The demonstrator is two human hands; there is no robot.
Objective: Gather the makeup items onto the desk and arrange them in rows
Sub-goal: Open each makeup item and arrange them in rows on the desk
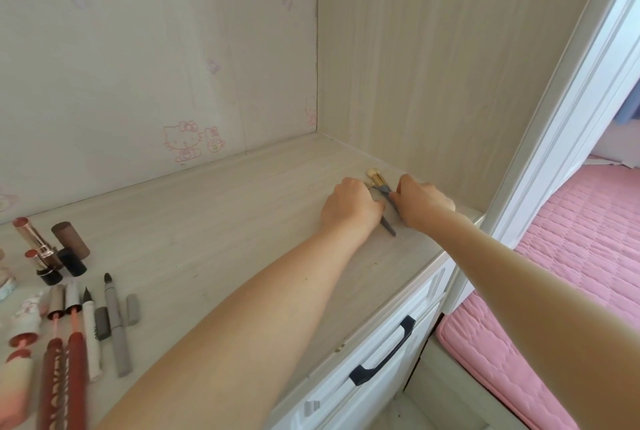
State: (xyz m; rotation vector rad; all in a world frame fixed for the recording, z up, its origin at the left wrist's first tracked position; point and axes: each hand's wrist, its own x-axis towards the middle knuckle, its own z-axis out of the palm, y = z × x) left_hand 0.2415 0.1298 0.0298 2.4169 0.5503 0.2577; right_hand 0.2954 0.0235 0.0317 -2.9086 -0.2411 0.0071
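Gathering brushes off the desk corner, pinching 1 with the right hand, covering others with the left hand, grip unseen; next, likely carrying them leftward into rows.

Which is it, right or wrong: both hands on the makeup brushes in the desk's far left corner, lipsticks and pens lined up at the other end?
Wrong on the corner. The head view shows the left hand and right hand holding the makeup brushes in the desk's far right corner. The lipsticks and pens do lie at the other end.
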